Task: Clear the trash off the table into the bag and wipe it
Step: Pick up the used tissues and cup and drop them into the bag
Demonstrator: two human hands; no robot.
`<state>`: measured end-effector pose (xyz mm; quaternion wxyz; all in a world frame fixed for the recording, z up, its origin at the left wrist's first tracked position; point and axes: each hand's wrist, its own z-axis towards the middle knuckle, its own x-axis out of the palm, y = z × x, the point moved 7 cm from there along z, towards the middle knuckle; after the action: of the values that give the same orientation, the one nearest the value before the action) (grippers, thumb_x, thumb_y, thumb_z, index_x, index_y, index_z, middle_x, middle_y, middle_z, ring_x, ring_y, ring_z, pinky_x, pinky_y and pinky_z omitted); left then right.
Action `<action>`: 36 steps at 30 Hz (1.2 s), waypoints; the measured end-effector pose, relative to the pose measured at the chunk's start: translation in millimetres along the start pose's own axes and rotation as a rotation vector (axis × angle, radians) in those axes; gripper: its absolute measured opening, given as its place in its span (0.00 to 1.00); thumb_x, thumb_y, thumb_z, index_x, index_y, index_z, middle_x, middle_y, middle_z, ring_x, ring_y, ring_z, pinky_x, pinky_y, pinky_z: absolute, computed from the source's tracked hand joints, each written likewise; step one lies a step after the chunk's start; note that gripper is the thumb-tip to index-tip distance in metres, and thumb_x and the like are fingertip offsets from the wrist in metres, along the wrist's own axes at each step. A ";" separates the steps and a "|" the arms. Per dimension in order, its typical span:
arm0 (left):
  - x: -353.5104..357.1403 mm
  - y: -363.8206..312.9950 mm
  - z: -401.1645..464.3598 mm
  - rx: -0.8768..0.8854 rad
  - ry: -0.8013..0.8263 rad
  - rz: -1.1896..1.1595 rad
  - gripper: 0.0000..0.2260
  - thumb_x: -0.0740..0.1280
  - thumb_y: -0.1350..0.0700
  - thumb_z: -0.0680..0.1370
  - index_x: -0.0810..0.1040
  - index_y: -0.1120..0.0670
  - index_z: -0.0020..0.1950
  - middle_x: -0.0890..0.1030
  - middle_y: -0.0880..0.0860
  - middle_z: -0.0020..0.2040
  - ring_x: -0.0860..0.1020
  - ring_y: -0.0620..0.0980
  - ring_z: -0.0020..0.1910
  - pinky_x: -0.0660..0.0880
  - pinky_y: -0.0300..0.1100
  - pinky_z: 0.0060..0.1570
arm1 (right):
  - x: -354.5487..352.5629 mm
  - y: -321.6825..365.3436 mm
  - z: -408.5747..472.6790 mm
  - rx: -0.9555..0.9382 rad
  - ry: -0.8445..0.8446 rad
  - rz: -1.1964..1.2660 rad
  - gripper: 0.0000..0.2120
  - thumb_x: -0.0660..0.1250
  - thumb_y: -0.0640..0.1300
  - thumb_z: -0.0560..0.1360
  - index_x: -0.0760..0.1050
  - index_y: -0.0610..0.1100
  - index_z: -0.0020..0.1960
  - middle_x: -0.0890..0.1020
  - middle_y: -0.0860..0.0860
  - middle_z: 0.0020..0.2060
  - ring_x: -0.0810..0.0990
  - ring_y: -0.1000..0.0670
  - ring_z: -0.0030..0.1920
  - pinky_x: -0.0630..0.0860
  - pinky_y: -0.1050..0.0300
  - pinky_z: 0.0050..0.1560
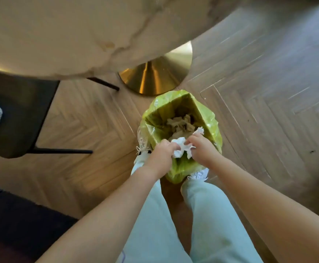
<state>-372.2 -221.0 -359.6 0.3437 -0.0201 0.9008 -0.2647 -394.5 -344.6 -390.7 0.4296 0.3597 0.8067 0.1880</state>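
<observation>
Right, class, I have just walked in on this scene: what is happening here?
A person stands over a bin lined with a green bag on the wooden floor beside the table. The left hand and right hand together hold crumpled white tissue just above the bag's opening. More crumpled paper already lies inside. The tissue is not yet released.

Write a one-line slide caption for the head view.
Both hands, left and right, hold crumpled tissue over the green-lined bin beside the table.
</observation>
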 end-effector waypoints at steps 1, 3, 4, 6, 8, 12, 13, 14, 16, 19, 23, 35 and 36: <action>9.5 6.6 12.9 -0.008 0.034 0.015 0.23 0.55 0.71 0.74 0.74 0.52 0.63 0.69 0.58 0.56 0.70 0.56 0.55 0.68 0.42 0.53 | 13.1 -6.9 6.8 0.033 0.086 -0.015 0.19 0.58 0.28 0.71 0.74 0.39 0.59 0.72 0.44 0.61 0.72 0.42 0.59 0.69 0.53 0.57; 22.5 13.8 34.6 -0.005 0.078 0.026 0.21 0.55 0.70 0.75 0.75 0.53 0.62 0.69 0.59 0.56 0.71 0.58 0.54 0.70 0.47 0.55 | 29.7 -19.5 15.3 0.088 0.167 -0.032 0.22 0.57 0.28 0.70 0.73 0.41 0.62 0.69 0.45 0.65 0.70 0.43 0.62 0.68 0.53 0.61; 27.4 16.9 43.7 -0.005 0.095 0.037 0.21 0.56 0.70 0.75 0.75 0.53 0.62 0.69 0.60 0.56 0.71 0.58 0.54 0.71 0.49 0.56 | 34.2 -25.1 15.7 0.122 0.189 -0.039 0.23 0.57 0.28 0.70 0.73 0.42 0.62 0.70 0.45 0.65 0.69 0.44 0.63 0.68 0.54 0.61; 38.7 24.0 56.9 -0.011 0.152 0.083 0.20 0.56 0.69 0.76 0.74 0.54 0.64 0.69 0.60 0.58 0.71 0.59 0.56 0.71 0.50 0.58 | 38.4 -36.0 12.5 0.187 0.224 -0.050 0.27 0.55 0.27 0.69 0.71 0.44 0.65 0.68 0.46 0.66 0.68 0.45 0.65 0.67 0.56 0.61; 48.6 30.9 61.4 -0.012 0.219 0.110 0.22 0.58 0.69 0.76 0.70 0.53 0.68 0.67 0.60 0.63 0.69 0.59 0.61 0.69 0.49 0.61 | 36.3 -42.5 7.0 0.228 0.233 -0.060 0.29 0.54 0.26 0.70 0.69 0.46 0.67 0.66 0.47 0.68 0.66 0.46 0.68 0.67 0.57 0.60; 48.2 33.0 49.6 -0.031 0.294 0.129 0.27 0.60 0.67 0.77 0.61 0.48 0.73 0.59 0.58 0.72 0.63 0.58 0.69 0.67 0.47 0.63 | 18.0 -45.2 -6.1 0.270 0.184 -0.046 0.26 0.55 0.28 0.73 0.68 0.46 0.67 0.67 0.47 0.67 0.69 0.44 0.65 0.70 0.56 0.56; 42.9 29.6 44.0 -0.037 0.285 0.127 0.28 0.60 0.67 0.77 0.59 0.48 0.74 0.57 0.58 0.73 0.61 0.57 0.71 0.66 0.47 0.64 | 11.0 -42.9 -9.7 0.274 0.170 -0.041 0.25 0.55 0.28 0.74 0.68 0.46 0.67 0.68 0.46 0.66 0.69 0.44 0.65 0.71 0.55 0.57; 34.7 23.8 37.7 -0.033 0.258 0.118 0.28 0.60 0.66 0.77 0.59 0.49 0.74 0.56 0.58 0.74 0.59 0.57 0.72 0.65 0.48 0.65 | 2.4 -38.9 -13.9 0.278 0.152 -0.034 0.25 0.55 0.29 0.74 0.68 0.46 0.67 0.69 0.45 0.65 0.69 0.43 0.65 0.72 0.53 0.57; 14.1 8.3 19.9 -0.007 0.188 0.096 0.25 0.60 0.64 0.78 0.59 0.51 0.74 0.59 0.58 0.73 0.58 0.57 0.72 0.62 0.49 0.68 | -18.3 -24.9 -24.6 0.275 0.104 -0.033 0.24 0.55 0.29 0.74 0.68 0.45 0.67 0.70 0.44 0.64 0.70 0.42 0.63 0.72 0.52 0.56; -19.4 -14.9 -15.4 0.024 0.079 0.052 0.22 0.61 0.61 0.78 0.62 0.54 0.73 0.63 0.57 0.71 0.60 0.54 0.71 0.60 0.49 0.70 | -50.4 5.7 -45.6 0.221 0.045 -0.050 0.23 0.54 0.29 0.73 0.70 0.44 0.65 0.70 0.43 0.63 0.70 0.41 0.62 0.71 0.51 0.57; -63.4 -49.8 -67.6 0.074 -0.060 -0.034 0.19 0.62 0.60 0.78 0.67 0.55 0.70 0.69 0.54 0.68 0.64 0.51 0.69 0.59 0.42 0.68 | -93.7 57.2 -78.2 0.056 -0.035 -0.053 0.22 0.54 0.30 0.74 0.71 0.44 0.65 0.72 0.44 0.60 0.71 0.42 0.60 0.70 0.53 0.58; -242.0 -97.3 -157.8 0.213 -0.581 -0.488 0.12 0.63 0.64 0.76 0.76 0.53 0.56 0.77 0.54 0.55 0.76 0.46 0.55 0.73 0.39 0.59 | -234.1 251.5 -105.2 -0.416 -0.425 0.039 0.13 0.62 0.33 0.75 0.76 0.39 0.59 0.77 0.46 0.54 0.77 0.49 0.51 0.71 0.63 0.52; -255.9 -95.4 -154.3 0.213 -0.591 -0.475 0.12 0.63 0.63 0.76 0.75 0.52 0.57 0.77 0.54 0.56 0.76 0.47 0.57 0.72 0.40 0.60 | -243.4 262.0 -100.8 -0.431 -0.445 0.035 0.13 0.62 0.33 0.75 0.76 0.40 0.59 0.77 0.46 0.54 0.77 0.48 0.51 0.72 0.62 0.53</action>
<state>-288.1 -175.6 -60.8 0.5175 -0.2676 0.7009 -0.4115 -277.7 -348.9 -38.0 0.6587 0.3064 0.6282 0.2787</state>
